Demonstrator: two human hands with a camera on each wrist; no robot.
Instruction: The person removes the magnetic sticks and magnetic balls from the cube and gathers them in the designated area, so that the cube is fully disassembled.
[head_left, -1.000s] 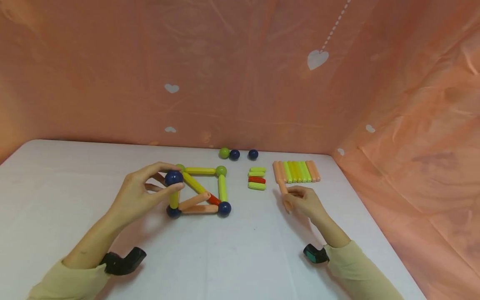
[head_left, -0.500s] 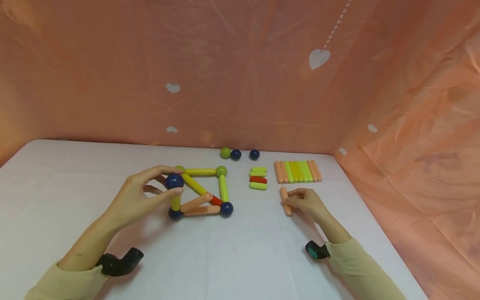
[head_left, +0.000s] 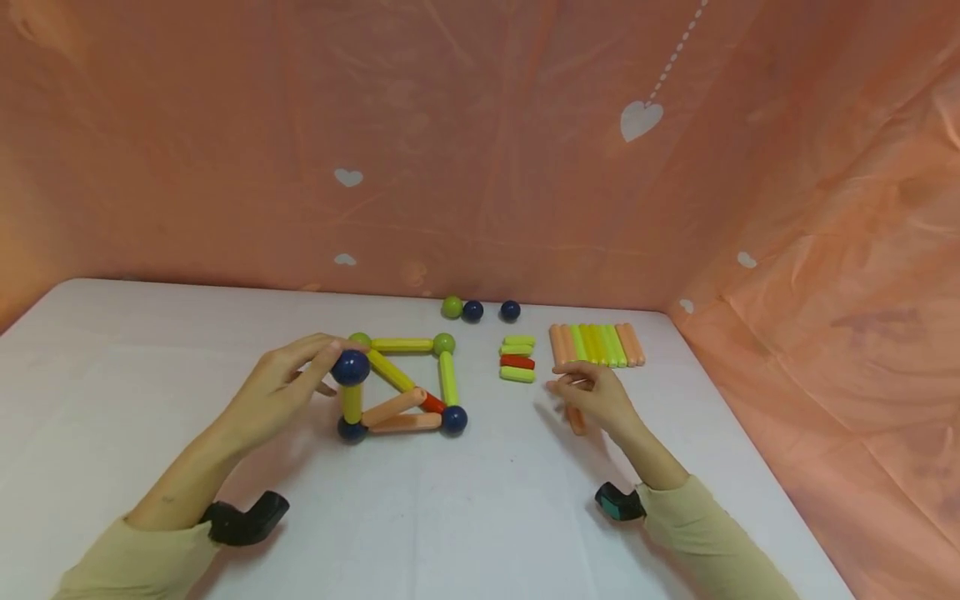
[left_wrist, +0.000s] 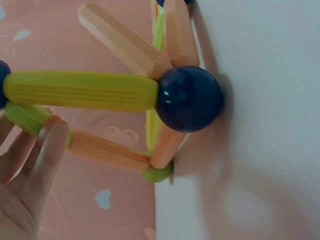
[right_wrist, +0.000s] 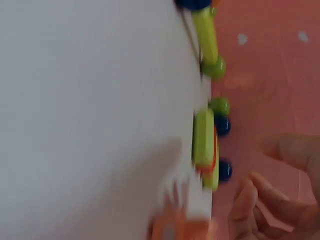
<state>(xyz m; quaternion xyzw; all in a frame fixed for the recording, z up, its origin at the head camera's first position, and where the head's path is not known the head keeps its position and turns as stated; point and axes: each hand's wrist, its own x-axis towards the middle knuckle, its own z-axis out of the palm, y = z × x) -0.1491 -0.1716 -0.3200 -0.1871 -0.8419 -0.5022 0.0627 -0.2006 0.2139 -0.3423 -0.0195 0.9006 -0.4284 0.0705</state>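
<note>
In the head view my left hand (head_left: 281, 383) is at the upper blue ball (head_left: 350, 367), which tops an upright yellow rod (head_left: 352, 403) on a lower blue ball. The left wrist view shows its thumb and fingers pinching a lime rod (left_wrist: 27, 117) behind that ball. An orange rod (left_wrist: 107, 150) runs from near the fingers to a green ball (left_wrist: 157, 173). My right hand (head_left: 600, 400) hovers with loosely bent fingers, holding nothing. Under it an orange rod (head_left: 576, 419) lies on the table, partly hidden by the hand.
The base frame has green corner balls (head_left: 444, 343), a blue one (head_left: 453, 420), and a slanted orange rod (head_left: 393, 406). Loose balls (head_left: 472, 311) sit at the back. Short rods (head_left: 517, 375) and a row of long rods (head_left: 596, 344) lie rightward on the white table (head_left: 465, 517).
My right hand has drawn the orange rod from the row towards the front, then let it go and shifted left. My left thumb has moved from the upper blue ball's front to behind it.
</note>
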